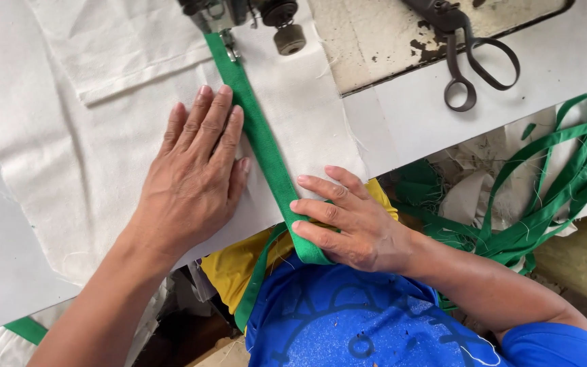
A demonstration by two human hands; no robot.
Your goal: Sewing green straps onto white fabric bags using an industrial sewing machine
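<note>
A green fabric strip (259,136) runs down the white cloth (83,163) from the sewing machine's presser foot (229,44) to the table's front edge. My left hand (195,177) lies flat on the white cloth just left of the strip, fingers spread and pointing toward the machine. My right hand (348,221) rests at the table edge, its fingertips pressing on the strip's lower part from the right side. Neither hand grips anything.
Black scissors (473,58) lie on the worn machine bed at the upper right. A tangle of green strips (552,190) hangs off the table to the right over white scraps. Yellow cloth (239,265) drapes below the table edge.
</note>
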